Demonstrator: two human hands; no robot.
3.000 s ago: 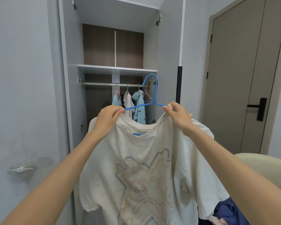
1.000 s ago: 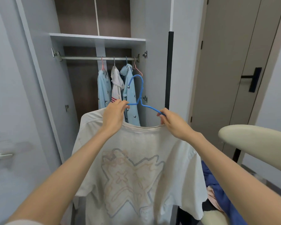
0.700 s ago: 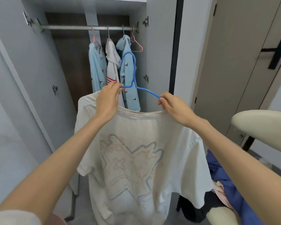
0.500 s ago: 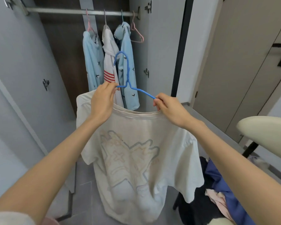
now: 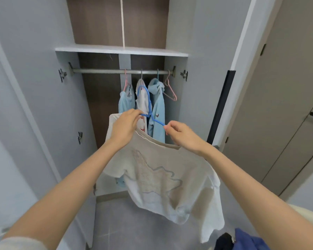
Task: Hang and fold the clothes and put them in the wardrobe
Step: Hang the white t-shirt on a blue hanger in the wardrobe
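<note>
Fingers of the left hand curl round the neckline of the white T-shirt, at the spot where one arm of the blue hanger slips under the cloth. The right hand pinches the other arm of the hanger between thumb and forefinger, right at the collar's far edge. The hanger's hook stands up between the two hands, free of any support. The T-shirt, with a faint outlined print on it, hangs from both hands in front of the open wardrobe, tilted so that its hem swings toward the lower right.

Behind the hook, three garments hang at the right end of the rail: a pale blue top, a white top and a pale blue hooded top. An empty pink hanger hangs just beside them at the rail's end. A shelf runs above the rail. A closed room door stands to the right, and a heap of blue cloth and dark cloth lies at the lower right.
</note>
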